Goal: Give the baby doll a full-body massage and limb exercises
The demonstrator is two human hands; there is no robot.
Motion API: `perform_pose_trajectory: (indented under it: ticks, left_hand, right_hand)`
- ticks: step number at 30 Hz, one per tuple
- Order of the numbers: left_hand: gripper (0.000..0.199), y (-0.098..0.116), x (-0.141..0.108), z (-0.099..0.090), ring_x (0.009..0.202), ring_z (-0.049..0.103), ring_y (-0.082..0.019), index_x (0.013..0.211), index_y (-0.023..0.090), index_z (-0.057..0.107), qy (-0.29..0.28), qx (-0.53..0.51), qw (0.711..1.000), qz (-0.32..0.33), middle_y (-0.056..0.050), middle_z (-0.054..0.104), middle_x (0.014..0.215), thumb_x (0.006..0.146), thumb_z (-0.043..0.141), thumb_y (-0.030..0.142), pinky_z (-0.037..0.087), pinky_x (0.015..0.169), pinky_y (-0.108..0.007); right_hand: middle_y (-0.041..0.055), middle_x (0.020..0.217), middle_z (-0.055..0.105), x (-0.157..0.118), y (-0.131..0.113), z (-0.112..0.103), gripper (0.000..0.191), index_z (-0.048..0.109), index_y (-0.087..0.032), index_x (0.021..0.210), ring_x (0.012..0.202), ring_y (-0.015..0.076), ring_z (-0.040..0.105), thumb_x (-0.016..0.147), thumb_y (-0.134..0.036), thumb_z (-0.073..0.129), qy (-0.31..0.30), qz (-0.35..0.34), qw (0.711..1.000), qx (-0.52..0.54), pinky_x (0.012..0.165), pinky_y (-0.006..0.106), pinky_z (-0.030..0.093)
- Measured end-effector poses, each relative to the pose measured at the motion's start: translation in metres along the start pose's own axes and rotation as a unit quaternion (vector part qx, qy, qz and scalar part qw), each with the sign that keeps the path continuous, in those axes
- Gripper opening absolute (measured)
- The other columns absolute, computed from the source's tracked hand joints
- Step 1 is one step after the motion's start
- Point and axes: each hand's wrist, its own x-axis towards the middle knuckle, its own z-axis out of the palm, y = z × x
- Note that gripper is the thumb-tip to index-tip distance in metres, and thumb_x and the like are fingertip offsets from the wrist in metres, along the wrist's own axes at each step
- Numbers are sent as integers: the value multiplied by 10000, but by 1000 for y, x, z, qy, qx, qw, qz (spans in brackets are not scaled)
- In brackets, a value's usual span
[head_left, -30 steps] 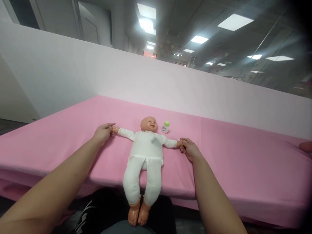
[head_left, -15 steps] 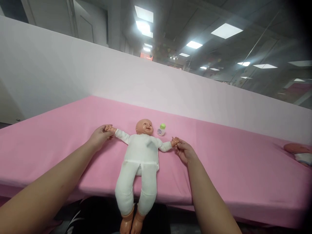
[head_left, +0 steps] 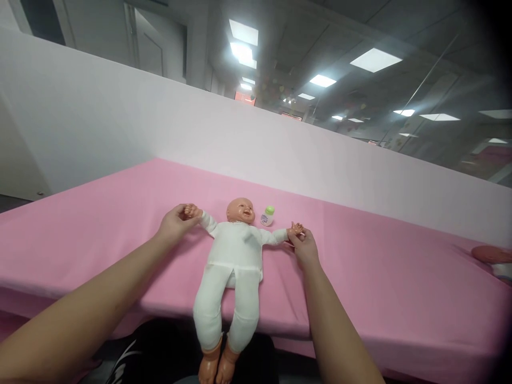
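A baby doll (head_left: 236, 248) in a white cloth suit lies face up on the pink sheet (head_left: 380, 277), its arms stretched out to both sides and its feet hanging past the near edge. My left hand (head_left: 176, 224) is closed around the doll's hand on the left. On the other side, my right hand (head_left: 306, 248) pinches the doll's other hand, whose fingers stick up above mine. Beside the doll's head stands a small clear bottle (head_left: 267, 217) with a green cap, touched by neither hand.
A second doll (head_left: 492, 255) lies partly in view at the far right of the pink surface. Behind the surface runs a low white wall (head_left: 240, 144), with glass and lit ceiling panels above. My dark-clothed lap (head_left: 160, 352) is below the near edge.
Both doll arms have been raised slightly toward its head, my hands still holding them. My left hand has come in closer to the doll. The view has shifted a little.
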Motion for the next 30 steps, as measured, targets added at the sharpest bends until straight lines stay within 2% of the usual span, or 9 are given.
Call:
perform_pose_trajectory:
  ticks: [3, 7, 9, 12, 15, 19, 24, 27, 30]
  left_hand:
    - [437, 6, -11, 18, 905, 704, -256, 1136, 242, 731, -2, 59, 996, 64, -86, 757, 1064, 746, 871, 380, 565, 796, -363]
    - [288, 16, -23, 36, 942, 704, -292, 1131, 300, 791, -90, 239, 947, 194, -60, 790, 1067, 855, 766, 380, 538, 856, -414]
    - [295, 20, -25, 39, 1021, 708, -316, 1151, 322, 808, -172, 266, 913, 258, -52, 801, 1105, 864, 743, 349, 520, 963, -454]
    - [384, 23, -24, 37, 1136, 702, -332, 1210, 327, 809, -274, 249, 882, 291, -56, 787, 1228, 845, 708, 262, 476, 1093, -494]
    - [430, 25, -22, 36, 1162, 702, -337, 1229, 307, 811, -310, 241, 874, 286, -75, 773, 1273, 824, 692, 229, 478, 1112, -511]
    - [432, 24, -20, 37, 1140, 706, -333, 1221, 325, 815, -304, 236, 879, 280, -71, 779, 1252, 817, 700, 222, 499, 1083, -502]
    - [465, 20, -19, 36, 1176, 678, -361, 1243, 319, 793, -269, 257, 896, 241, -60, 772, 1249, 791, 731, 229, 458, 1110, -505]
    - [430, 14, -18, 30, 1203, 661, -381, 1209, 308, 794, -198, 267, 926, 178, -68, 764, 1256, 781, 767, 278, 458, 1099, -484]
    - [366, 6, -13, 20, 1041, 714, -367, 1109, 277, 798, -131, 226, 963, 71, -75, 789, 1101, 747, 821, 329, 536, 916, -427]
  right_hand:
    - [86, 1453, 629, -9, -8, 17, 625, 519, -301, 1282, 1227, 274, 687, 792, -418, 888, 28, -98, 995, 8, 862, 394, 686]
    - [94, 1429, 647, -27, -7, 38, 455, 533, -293, 1311, 1307, 254, 651, 918, -332, 758, -59, -240, 967, -55, 1046, 436, 604]
    - [89, 1355, 692, -35, -6, 47, 363, 600, -283, 1304, 1272, 247, 672, 953, -263, 689, -137, -294, 936, -133, 1113, 454, 553]
    - [65, 1395, 681, -44, -5, 56, 322, 723, -292, 1210, 1337, 271, 629, 925, -166, 642, -262, -350, 859, -265, 1176, 494, 489]
    - [47, 1427, 661, -46, -8, 59, 427, 730, -300, 1220, 1368, 282, 593, 863, -93, 620, -300, -371, 817, -323, 1165, 504, 488]
    - [46, 1276, 713, -41, -8, 58, 573, 641, -306, 1348, 1147, 268, 669, 820, -81, 640, -287, -352, 821, -346, 1006, 453, 565]
    - [91, 1199, 691, -36, 2, 56, 473, 667, -280, 1337, 1153, 314, 609, 879, -163, 662, -211, -344, 813, -421, 1007, 490, 529]
    - [95, 1176, 691, -33, 8, 51, 327, 702, -255, 1223, 1133, 326, 609, 897, -248, 683, -158, -301, 845, -413, 994, 506, 526]
    - [79, 1181, 708, -21, 13, 38, 324, 688, -252, 1170, 1085, 305, 654, 866, -347, 747, -119, -209, 916, -319, 929, 456, 564]
